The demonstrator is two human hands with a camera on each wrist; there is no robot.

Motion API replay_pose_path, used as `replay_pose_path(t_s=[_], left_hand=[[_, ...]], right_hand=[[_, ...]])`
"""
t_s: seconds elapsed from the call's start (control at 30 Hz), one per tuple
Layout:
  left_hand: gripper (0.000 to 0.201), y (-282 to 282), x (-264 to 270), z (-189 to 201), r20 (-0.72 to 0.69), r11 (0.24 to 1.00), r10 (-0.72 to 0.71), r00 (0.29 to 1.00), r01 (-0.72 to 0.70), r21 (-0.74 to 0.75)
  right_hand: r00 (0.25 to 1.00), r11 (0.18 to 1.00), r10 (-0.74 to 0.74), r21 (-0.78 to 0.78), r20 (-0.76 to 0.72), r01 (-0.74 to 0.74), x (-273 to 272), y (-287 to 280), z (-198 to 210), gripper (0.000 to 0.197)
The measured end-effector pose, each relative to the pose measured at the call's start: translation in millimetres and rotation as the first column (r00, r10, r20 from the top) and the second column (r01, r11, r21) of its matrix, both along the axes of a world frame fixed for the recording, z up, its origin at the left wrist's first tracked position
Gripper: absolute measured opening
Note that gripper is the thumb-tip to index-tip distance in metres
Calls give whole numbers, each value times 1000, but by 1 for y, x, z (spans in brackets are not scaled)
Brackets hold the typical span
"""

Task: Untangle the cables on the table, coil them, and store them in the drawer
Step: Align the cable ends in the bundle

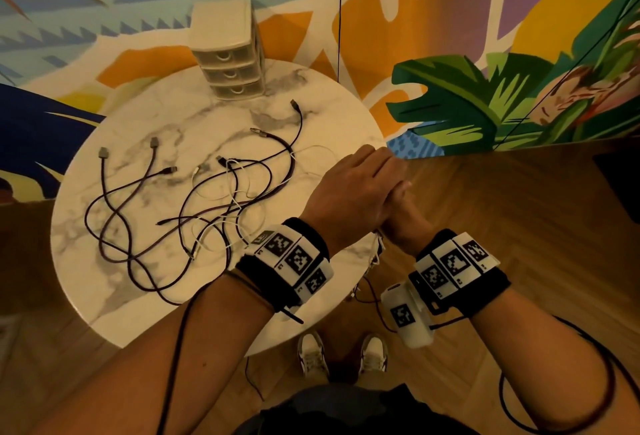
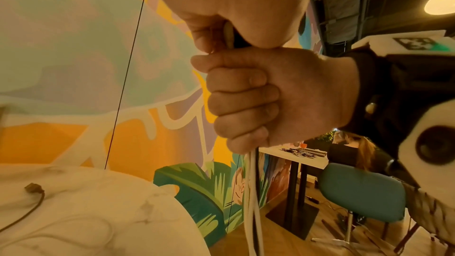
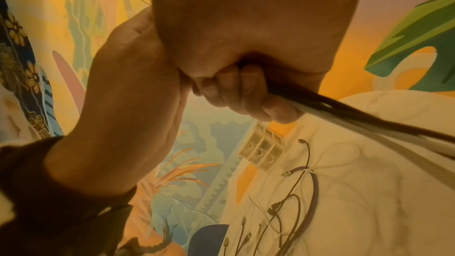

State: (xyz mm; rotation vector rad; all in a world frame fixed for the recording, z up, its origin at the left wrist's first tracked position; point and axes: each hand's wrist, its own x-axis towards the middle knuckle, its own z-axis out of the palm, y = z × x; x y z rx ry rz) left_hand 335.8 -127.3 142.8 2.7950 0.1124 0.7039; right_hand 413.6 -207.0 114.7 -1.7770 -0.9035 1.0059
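**Coiling one bundle while the rest waits on the desk**

On the left part of the round marble desk (image 1: pixel 104 143) lies the tangle of cables (image 1: pixel 194 199), dark and white ones crossing each other, still loose and not sorted. Behind them, at the far edge, stands the small drawer unit (image 1: pixel 230 50); its three drawers look closed, and what is inside cannot be seen.

To the right, over the desk's edge, both hands meet. The left hand (image 1: pixel 353 192) lies over the right one with fingers straight, its grip apart. The right hand (image 2: pixel 265 92) has its grip clamped on a held bundle of cables (image 2: pixel 252 201), white and dark strands hanging down from the fist.

I judge the step is coiling this bundle. Next, the loops need to be kept together, then a drawer must be opened for them.
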Motion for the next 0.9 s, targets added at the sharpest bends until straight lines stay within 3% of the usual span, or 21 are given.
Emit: replay_pose_path(t_s=[0.1,0.17,0.3,0.43,0.47,0.57,0.67,0.73,0.77,0.8,0.83,0.9], left_hand=[[32,3,-5,5,-63,975,-48,997,33,-220],[29,9,-10,9,-46,929,-50,998,29,-369],[24,22,-10,14,-111,930,-43,993,-1,-368],[26,26,-7,14,-92,890,-72,993,22,-455],[32,24,-8,12,-85,841,-62,994,6,-541],[52,20,-6,5,-212,584,-55,976,-141,-800],[67,18,7,-6,-310,578,-36,950,-234,-782],[81,16,14,-7,-318,460,13,948,-288,-840],[80,15,17,-9,-336,392,25,941,-318,-863],[70,13,18,-9,-368,370,23,929,-350,-861],[53,10,20,-8,-418,408,6,908,-384,-828],[34,4,26,-7,-477,592,17,879,-393,-704]], right_hand=[[1000,999,25,30,-6,-25,-4,0,5,26],[994,995,2,100,-106,9,-4,5,13,31],[983,994,-14,106,-181,34,-6,8,11,40],[975,994,-19,104,-220,43,-6,11,5,34],[978,992,-12,118,-208,37,-5,11,6,33],[997,990,25,139,-76,-14,-6,8,6,38],[1000,993,18,119,8,-19,-4,6,-2,26],[999,988,-32,150,10,30,-1,7,-1,18],[999,989,-44,145,31,39,1,6,1,17],[997,991,-47,126,59,39,5,4,2,21],[994,997,-39,73,105,31,9,-1,1,26],[989,996,-58,-56,134,66,20,-11,-7,35]])
